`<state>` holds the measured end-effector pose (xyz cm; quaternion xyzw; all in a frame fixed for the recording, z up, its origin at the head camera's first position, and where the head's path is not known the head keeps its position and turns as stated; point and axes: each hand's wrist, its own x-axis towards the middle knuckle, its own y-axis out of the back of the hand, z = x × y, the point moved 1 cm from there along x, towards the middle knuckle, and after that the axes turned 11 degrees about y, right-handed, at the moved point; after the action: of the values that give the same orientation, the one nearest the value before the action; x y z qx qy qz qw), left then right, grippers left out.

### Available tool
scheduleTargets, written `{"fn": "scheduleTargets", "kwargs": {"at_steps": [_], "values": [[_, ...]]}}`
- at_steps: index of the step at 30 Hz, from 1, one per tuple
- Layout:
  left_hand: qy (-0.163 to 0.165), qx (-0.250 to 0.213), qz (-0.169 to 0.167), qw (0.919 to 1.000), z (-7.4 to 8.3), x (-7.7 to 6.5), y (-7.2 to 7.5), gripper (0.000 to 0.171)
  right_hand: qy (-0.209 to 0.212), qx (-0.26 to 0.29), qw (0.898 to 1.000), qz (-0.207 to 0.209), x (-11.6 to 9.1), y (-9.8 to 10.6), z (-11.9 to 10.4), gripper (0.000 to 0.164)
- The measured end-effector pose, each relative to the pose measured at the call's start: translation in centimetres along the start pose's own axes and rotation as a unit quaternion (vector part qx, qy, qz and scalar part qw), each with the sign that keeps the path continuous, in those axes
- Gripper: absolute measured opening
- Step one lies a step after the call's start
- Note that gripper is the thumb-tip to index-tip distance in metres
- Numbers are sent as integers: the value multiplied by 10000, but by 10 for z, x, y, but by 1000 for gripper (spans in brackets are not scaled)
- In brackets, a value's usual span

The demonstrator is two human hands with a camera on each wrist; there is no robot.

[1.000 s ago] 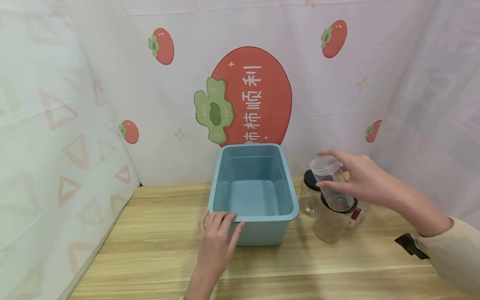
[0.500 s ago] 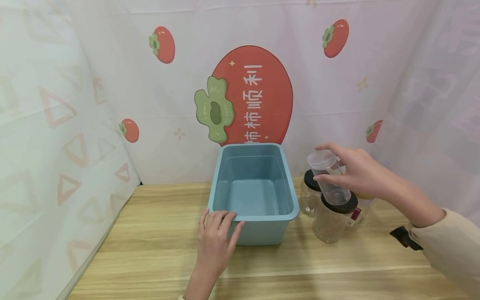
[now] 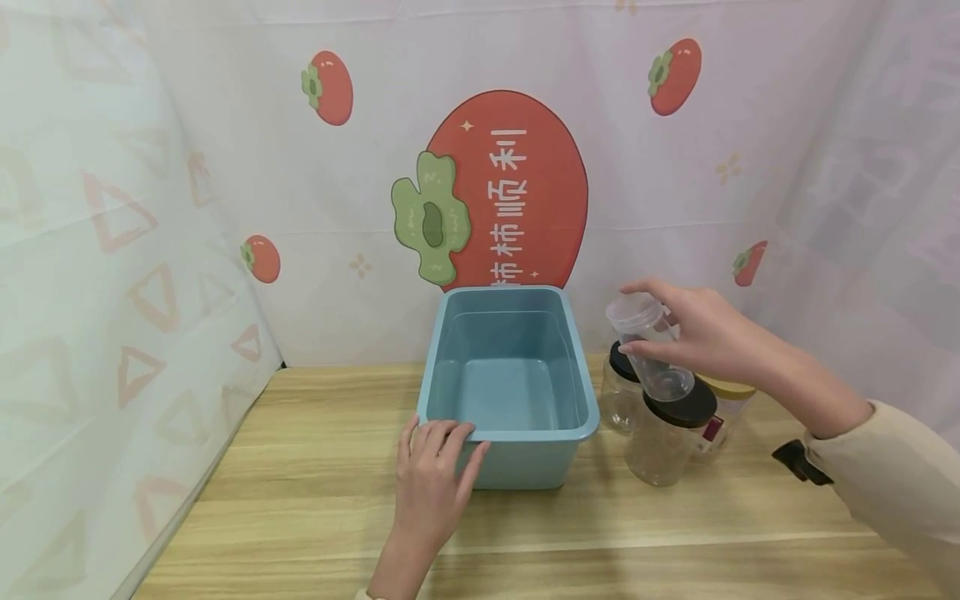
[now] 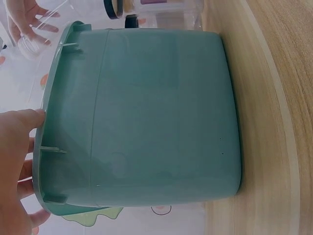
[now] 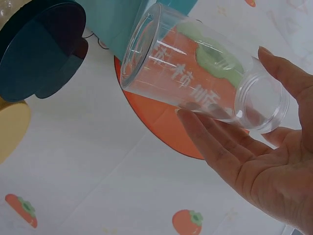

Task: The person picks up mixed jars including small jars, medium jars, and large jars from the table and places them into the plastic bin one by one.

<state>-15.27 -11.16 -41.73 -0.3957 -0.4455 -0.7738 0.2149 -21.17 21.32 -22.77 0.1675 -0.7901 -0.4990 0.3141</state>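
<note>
In the head view, the clear jar [image 3: 663, 375] tilts to the right of the blue tub [image 3: 510, 436], its base overlapping a black lid [image 3: 684, 407] on a standing jar [image 3: 656, 457]; the right wrist view shows base and lid apart, with a yellow lid [image 5: 12, 129] beside the black one. The left wrist view gives the tub's outer wall and ribs under the rim; only the head view looks inside.

The right hand [image 3: 708, 333] holds the clear jar, thumb and fingers spread wide around it. The left hand [image 3: 431, 492] grips the tub's near rim, fingers over it and thumb outside.
</note>
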Motion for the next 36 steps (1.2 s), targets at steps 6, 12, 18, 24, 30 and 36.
{"fn": "scheduleTargets", "kwargs": {"at_steps": [6, 12, 18, 24, 30, 36], "values": [[3, 22, -47, 10000, 0, 1, 0, 35, -155, 37, 9998, -155, 7, 1, -1, 73], [-22, 22, -56, 10000, 0, 1, 0, 37, -40, -31, 9999, -163, 12, 1, -1, 71], [-28, -5, -40, 10000, 0, 1, -1, 40, -16, -103, 9997, -199, 20, 0, -2, 73], [-3, -34, -20, 10000, -1, 0, -1, 39, -8, -79, 9997, -239, 26, -2, -4, 74], [5, -13, -33, 10000, 0, 0, -1, 41, -37, -13, 9996, -267, 32, -3, -6, 74], [-7, 24, -12, 10000, 0, 0, -2, 52, 15, 6, 9996, -290, 35, -6, -6, 73]]}}
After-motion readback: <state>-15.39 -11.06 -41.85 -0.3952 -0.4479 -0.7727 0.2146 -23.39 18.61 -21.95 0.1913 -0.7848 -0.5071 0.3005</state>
